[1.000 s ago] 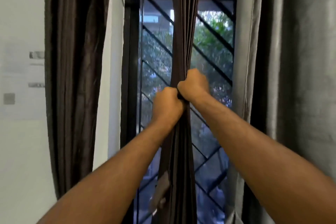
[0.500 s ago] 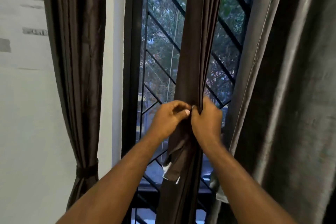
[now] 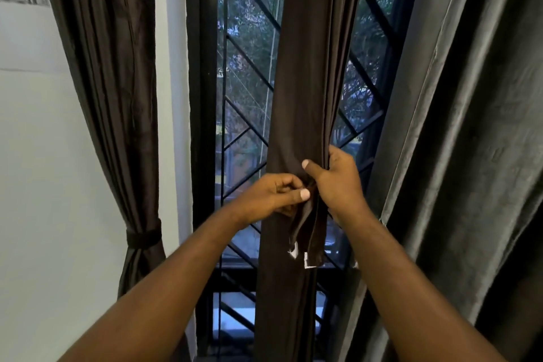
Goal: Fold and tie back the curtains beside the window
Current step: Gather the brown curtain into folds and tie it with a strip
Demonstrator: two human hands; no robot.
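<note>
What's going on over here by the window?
A person is gathering the middle brown curtain in front of the window grille. The right hand grips the bunched folds, and the left hand pinches a strip of fabric, probably the tie-back, against them. This curtain is not yet tied. The left brown curtain by the wall is already cinched with a band. A grey curtain hangs loose on the right.

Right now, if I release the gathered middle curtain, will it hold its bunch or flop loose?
Probably floppy: the middle curtain hangs in soft folds and pinches narrow under the right hand. It would likely spread once released, since the tie strip pinched by the left hand dangles loose. The tied curtain at left suggests a band holds it.
</note>
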